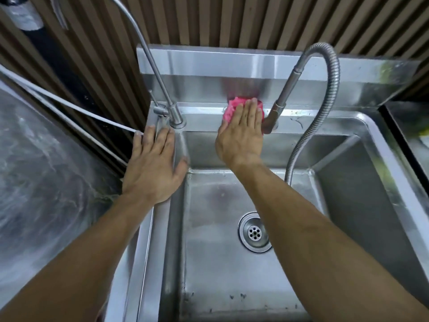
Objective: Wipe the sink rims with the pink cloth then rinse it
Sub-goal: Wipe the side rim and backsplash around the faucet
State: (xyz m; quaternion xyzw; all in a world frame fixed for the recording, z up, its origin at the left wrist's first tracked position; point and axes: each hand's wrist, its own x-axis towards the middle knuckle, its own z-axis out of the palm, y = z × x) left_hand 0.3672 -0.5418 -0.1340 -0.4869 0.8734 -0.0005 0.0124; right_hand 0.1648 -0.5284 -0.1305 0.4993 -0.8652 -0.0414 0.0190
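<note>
Nearest, the left hand point(151, 168) lies flat on the sink's point(160, 240) nine-o'clock rim; the right hand point(241, 133), fingers straight, presses the pink cloth point(232, 108) at twelve. Wiping's underway; next, probably sweep rightward.

Brown slatted wall point(232, 19) behind, grey marbled counter point(34, 170) at left

We saw the sink point(232, 263) filling the middle and lower frame, its drain point(255, 232) right of centre in the basin. On the back rim, above centre, the right hand point(241, 133) lay flat on the cloth point(233, 105). The hose sprayer point(277, 108) stood just right of it. At the rim's left corner, the left hand point(154, 168) rested before the slim tap point(177, 117).
</note>
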